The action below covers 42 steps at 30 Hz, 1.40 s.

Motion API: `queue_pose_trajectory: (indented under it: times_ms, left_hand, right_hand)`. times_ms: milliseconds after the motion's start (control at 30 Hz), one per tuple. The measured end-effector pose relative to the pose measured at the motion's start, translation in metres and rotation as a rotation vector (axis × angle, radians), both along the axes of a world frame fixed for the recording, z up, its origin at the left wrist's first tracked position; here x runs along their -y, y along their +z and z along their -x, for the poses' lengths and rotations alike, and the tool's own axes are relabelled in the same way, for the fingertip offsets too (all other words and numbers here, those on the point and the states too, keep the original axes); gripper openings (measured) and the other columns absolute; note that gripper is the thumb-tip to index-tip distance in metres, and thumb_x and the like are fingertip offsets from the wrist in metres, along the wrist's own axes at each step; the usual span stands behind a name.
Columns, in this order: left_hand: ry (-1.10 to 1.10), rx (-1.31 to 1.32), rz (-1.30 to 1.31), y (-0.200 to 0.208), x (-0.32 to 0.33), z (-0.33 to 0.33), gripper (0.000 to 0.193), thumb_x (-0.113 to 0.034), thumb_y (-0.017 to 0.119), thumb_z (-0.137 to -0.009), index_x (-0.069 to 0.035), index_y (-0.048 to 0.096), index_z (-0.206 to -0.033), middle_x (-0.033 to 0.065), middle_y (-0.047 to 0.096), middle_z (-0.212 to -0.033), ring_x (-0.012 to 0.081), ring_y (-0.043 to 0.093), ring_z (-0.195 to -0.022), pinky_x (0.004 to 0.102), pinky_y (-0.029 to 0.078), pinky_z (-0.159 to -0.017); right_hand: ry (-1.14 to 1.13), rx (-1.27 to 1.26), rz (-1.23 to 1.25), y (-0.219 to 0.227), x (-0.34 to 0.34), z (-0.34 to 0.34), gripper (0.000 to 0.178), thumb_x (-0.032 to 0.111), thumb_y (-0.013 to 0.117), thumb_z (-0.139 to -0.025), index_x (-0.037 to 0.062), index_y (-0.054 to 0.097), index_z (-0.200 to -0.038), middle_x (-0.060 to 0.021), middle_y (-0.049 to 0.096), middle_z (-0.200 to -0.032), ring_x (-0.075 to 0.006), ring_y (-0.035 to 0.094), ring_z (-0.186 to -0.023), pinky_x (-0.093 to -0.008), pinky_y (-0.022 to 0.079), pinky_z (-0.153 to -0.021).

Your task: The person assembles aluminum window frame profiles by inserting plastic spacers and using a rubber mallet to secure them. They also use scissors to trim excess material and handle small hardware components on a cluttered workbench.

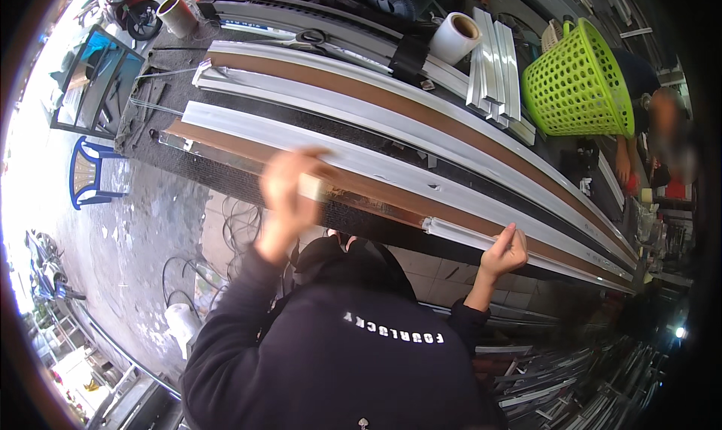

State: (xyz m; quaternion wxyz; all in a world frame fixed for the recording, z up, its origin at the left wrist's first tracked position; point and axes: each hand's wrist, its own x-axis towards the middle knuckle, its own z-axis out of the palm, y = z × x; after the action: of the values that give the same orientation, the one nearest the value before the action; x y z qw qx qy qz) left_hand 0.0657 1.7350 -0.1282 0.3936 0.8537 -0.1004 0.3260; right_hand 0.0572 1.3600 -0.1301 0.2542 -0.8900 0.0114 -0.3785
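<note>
Two long white profiles with brown strips lie side by side across the dark-covered workbench; the nearer profile runs along its front edge. Over that profile my left hand, smeared by motion, is closed around a small pale block. My right hand is farther right, its fingers curled on a narrow white strip along the profile's front side. The strip's left end stops between my hands. Beyond lies the farther profile, which neither hand touches.
Behind the profiles stand a white film roll, short white bars and a green perforated basket. Scissors lie near the back. A co-worker's arm shows at right. A blue chair stands left; loose cables lie on the floor.
</note>
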Motion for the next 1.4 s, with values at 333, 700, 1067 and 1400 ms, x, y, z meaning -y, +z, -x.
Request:
queue_pose_trajectory:
  times_ms: [333, 700, 1067, 1400]
  left_hand:
    - [-0.075, -0.108, 1.35, -0.04, -0.325, -0.063, 0.09, -0.072, 0.029, -0.098, 0.002, 0.051, -0.144, 0.0164, 0.064, -0.134, 0.0397, 0.055, -0.129, 0.0467, 0.031, -0.118]
    - [-0.493, -0.569, 1.193, -0.044, -0.314, -0.061, 0.084, -0.076, 0.034, -0.095, -0.005, 0.07, -0.124, 0.0119, 0.074, -0.115, 0.03, 0.066, -0.113, 0.0483, 0.044, -0.106]
    - [-0.652, -0.68, 1.057, -0.028, -0.294, -0.062, 0.105, -0.084, 0.014, -0.091, 0.0, 0.065, -0.127, 0.0243, 0.068, -0.121, 0.0356, 0.064, -0.116, 0.0491, 0.045, -0.107]
    - [-0.696, -0.75, 0.634, -0.001, -0.285, -0.067, 0.13, -0.088, -0.015, -0.079, 0.002, 0.064, -0.129, 0.0175, 0.068, -0.116, 0.03, 0.06, -0.114, 0.0408, 0.041, -0.106]
  right_hand:
    - [-0.014, 0.01, -0.04, 0.012, 0.003, -0.009, 0.039, 0.011, 0.057, -0.096, 0.0007, 0.051, -0.059, -0.0119, 0.048, -0.055, -0.0314, 0.046, -0.05, -0.0413, 0.031, -0.05]
    - [0.025, 0.079, -0.021, 0.002, -0.004, -0.019, 0.038, 0.005, 0.055, -0.093, 0.0, 0.048, -0.056, -0.0121, 0.043, -0.053, -0.0292, 0.043, -0.048, -0.0409, 0.028, -0.05]
    - [0.07, 0.038, -0.017, 0.003, -0.177, -0.026, 0.039, 0.004, 0.06, -0.087, 0.0038, 0.04, -0.054, -0.0106, 0.038, -0.052, -0.0308, 0.039, -0.046, -0.0425, 0.022, -0.049]
    - [0.08, -0.043, -0.057, 0.012, -0.393, -0.035, 0.039, 0.006, 0.06, -0.089, 0.0039, 0.042, -0.054, -0.0112, 0.038, -0.051, -0.0305, 0.039, -0.046, -0.0423, 0.024, -0.05]
